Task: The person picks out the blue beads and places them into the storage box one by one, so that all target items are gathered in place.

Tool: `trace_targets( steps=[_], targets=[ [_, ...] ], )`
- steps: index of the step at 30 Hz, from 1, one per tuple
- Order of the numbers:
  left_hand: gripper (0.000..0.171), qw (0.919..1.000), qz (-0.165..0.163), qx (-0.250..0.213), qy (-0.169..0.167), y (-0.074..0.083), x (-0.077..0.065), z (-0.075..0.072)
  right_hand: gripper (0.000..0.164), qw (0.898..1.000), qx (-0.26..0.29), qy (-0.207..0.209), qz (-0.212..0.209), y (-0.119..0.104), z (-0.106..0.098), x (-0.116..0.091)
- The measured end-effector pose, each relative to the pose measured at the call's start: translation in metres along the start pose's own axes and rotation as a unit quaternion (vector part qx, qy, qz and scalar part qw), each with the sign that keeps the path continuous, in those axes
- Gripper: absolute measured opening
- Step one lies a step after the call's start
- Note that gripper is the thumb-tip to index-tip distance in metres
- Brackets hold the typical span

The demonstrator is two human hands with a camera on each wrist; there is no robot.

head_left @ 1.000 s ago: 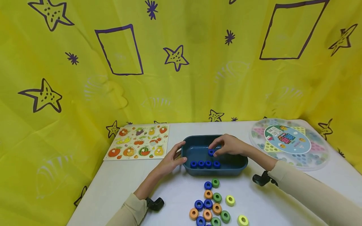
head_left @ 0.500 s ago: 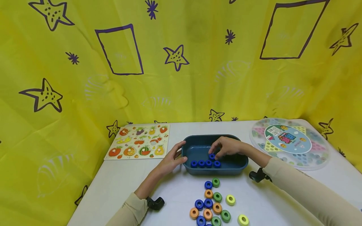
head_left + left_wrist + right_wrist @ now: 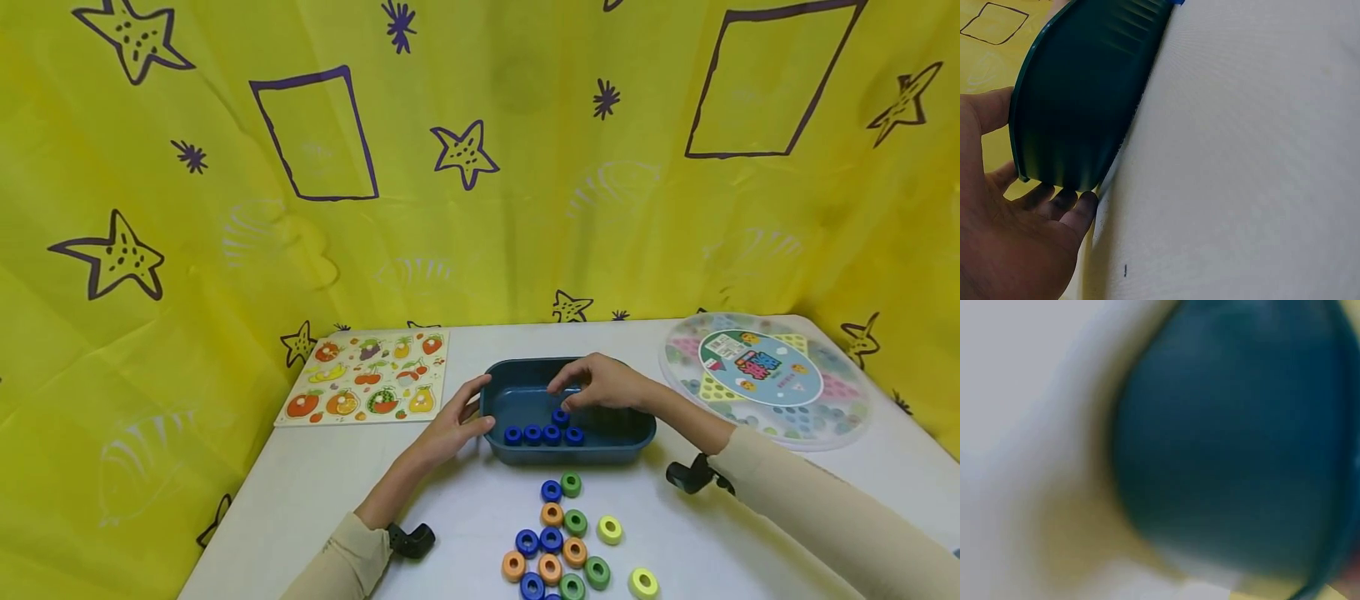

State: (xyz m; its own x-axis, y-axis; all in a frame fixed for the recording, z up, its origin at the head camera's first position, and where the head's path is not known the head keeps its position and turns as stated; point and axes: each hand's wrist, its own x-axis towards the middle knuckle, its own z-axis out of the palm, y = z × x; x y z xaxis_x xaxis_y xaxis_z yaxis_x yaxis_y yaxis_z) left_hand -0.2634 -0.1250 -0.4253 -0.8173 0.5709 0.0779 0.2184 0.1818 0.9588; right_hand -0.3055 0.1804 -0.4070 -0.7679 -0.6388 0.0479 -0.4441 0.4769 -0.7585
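At the left end of a dark teal plastic tray (image 3: 517, 408), my left hand (image 3: 450, 425) grips the wall with thumb and fingers. The left wrist view shows that hand (image 3: 1029, 237) with its fingertips against the tray's end (image 3: 1066, 125). Over the tray's inside, my right hand (image 3: 607, 385) has its thumb and index finger spread apart. Just below the thumb lies a blue ring bead (image 3: 560, 417), behind a front row of several blue ring beads (image 3: 532, 433). In the right wrist view the tray's outer wall (image 3: 1229, 444) is blurred, and the right hand's fingers cannot be made out.
Loose ring beads lie in front of the tray: blue (image 3: 527, 543), orange (image 3: 513, 567), green (image 3: 597, 572) and yellow (image 3: 643, 583). A fruit picture board (image 3: 367, 379) lies back left. A round clear case (image 3: 765, 379) lies back right. A yellow curtain (image 3: 465, 233) hangs behind the table.
My right hand lowered a blue ring bead toward the front row, then let go and rose slightly, fingers parting. My left hand has stayed on the tray.
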Motion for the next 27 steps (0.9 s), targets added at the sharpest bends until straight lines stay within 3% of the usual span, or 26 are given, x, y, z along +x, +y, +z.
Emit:
trace_targets(
  steps=[9,12,19,27],
  targets=[
    [0.063,1.0,-0.001,0.001,-0.005,-0.001,0.0,-0.002,0.023,0.995,0.029,0.009,-0.092,-0.052,0.02,-0.041],
    [0.063,1.0,0.002,0.002,-0.006,-0.001,0.001,-0.001,0.026,0.994,0.042,-0.001,-0.1,-0.062,0.033,-0.057],
    [0.063,1.0,0.003,0.001,-0.008,0.0,0.001,-0.002,0.031,0.998,0.049,0.005,-0.048,-0.069,0.067,-0.082],
    [0.063,1.0,0.003,0.0,-0.009,0.0,0.001,-0.001,0.031,0.999,0.014,0.042,0.028,-0.059,0.089,-0.086]
  ],
)
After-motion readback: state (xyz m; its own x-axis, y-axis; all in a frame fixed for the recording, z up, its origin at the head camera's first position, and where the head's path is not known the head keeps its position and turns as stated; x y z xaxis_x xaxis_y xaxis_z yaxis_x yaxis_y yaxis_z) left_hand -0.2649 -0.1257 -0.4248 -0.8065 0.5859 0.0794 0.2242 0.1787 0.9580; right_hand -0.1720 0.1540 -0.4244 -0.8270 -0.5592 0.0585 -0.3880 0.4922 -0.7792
